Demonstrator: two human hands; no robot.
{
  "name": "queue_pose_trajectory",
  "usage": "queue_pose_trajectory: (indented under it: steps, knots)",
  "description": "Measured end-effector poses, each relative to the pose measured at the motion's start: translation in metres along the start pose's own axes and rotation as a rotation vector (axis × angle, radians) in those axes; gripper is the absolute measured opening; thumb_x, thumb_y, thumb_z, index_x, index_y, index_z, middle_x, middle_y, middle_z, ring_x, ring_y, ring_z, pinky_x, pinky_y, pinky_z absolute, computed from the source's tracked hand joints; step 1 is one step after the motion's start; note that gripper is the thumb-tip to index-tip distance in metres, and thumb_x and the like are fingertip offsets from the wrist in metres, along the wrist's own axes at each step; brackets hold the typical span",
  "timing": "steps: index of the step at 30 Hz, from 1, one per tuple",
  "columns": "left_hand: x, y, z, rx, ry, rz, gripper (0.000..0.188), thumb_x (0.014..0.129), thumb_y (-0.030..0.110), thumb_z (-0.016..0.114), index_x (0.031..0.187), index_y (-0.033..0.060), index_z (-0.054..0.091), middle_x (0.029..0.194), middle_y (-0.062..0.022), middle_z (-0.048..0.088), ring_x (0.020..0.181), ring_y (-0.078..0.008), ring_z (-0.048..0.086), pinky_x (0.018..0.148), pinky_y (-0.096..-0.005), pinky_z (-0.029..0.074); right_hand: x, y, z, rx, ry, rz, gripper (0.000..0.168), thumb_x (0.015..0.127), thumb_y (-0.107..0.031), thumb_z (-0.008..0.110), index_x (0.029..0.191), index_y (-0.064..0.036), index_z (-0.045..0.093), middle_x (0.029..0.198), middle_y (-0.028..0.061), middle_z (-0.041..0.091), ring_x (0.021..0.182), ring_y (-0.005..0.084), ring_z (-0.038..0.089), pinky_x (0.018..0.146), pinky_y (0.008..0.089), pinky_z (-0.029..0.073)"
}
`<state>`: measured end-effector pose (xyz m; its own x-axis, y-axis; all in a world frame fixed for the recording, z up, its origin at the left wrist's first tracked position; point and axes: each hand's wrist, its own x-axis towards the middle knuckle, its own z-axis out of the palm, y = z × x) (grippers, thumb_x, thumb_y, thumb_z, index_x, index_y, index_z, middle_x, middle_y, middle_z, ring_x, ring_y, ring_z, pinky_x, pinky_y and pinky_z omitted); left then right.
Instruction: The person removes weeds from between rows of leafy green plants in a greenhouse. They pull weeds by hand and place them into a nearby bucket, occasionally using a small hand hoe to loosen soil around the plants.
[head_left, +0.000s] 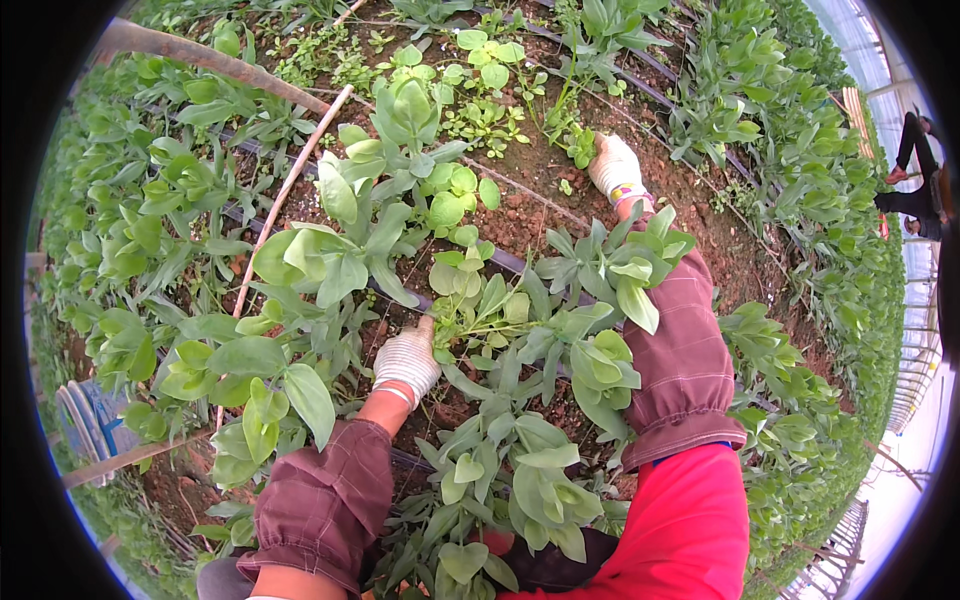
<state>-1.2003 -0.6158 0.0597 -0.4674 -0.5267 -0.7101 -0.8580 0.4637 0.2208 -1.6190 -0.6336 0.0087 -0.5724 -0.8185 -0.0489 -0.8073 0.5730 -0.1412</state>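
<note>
My left hand (409, 361), in a pale ribbed work glove, is closed around a loose bunch of leafy weeds (469, 322) among the crop stems. Farther out and to the right, my right hand (616, 166) wears a similar glove with a coloured cuff. Its fingers grip a small green weed (579, 146) low over the reddish soil (517, 214); leaves hide the fingertips. Tall grey-green crop plants (352, 247) stand around both hands. One crop plant (630, 262) overlaps my right sleeve. More low weeds (487, 127) grow just left of my right hand.
A thin wooden stake (289, 187) slants up on the left, near a rusty curved bar (210, 60). Dark drip hoses (506, 261) and a taut string (525, 191) cross the bed. A blue object (109, 424) lies far left. Another person (919, 172) is at the far right.
</note>
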Motion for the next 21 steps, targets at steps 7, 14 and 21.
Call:
queue_pose_trajectory:
  steps: [7, 14, 21]
  knots:
    - [0.002, 0.0, 0.0, -0.005, -0.023, -0.002, 0.054, 0.08, 0.013, 0.059, 0.131, 0.0072, 0.044, 0.109, -0.0267, 0.062, 0.098, -0.0427, 0.064, 0.085, -0.0504, 0.051, -0.02, 0.034, -0.031, 1.12, 0.018, 0.481, 0.058, 0.083, -0.038, 0.071, 0.125, 0.0, 0.058, 0.114, 0.0122, 0.066, 0.096, 0.024, 0.061, 0.089, 0.03, 0.045]
    - [0.001, 0.001, 0.0, -0.006, -0.001, 0.025, 0.051, 0.081, 0.01, 0.056, 0.13, 0.0058, 0.043, 0.11, -0.0273, 0.061, 0.097, -0.0433, 0.064, 0.083, -0.0509, 0.052, 0.0, -0.008, -0.014, 0.123, -0.091, 0.171, 0.04, 0.081, -0.037, 0.067, 0.111, -0.011, 0.068, 0.103, 0.0173, 0.069, 0.097, 0.035, 0.065, 0.085, 0.0389, 0.052]
    - [0.002, -0.005, 0.005, -0.02, 0.015, 0.038, 0.046, 0.08, 0.01, 0.057, 0.123, 0.004, 0.044, 0.107, -0.0278, 0.062, 0.096, -0.0439, 0.064, 0.082, -0.0518, 0.051, -0.005, 0.012, -0.01, 0.963, 0.042, 0.376, 0.052, 0.083, -0.041, 0.069, 0.113, 0.001, 0.065, 0.104, 0.0103, 0.07, 0.095, 0.0217, 0.064, 0.087, 0.0335, 0.047]
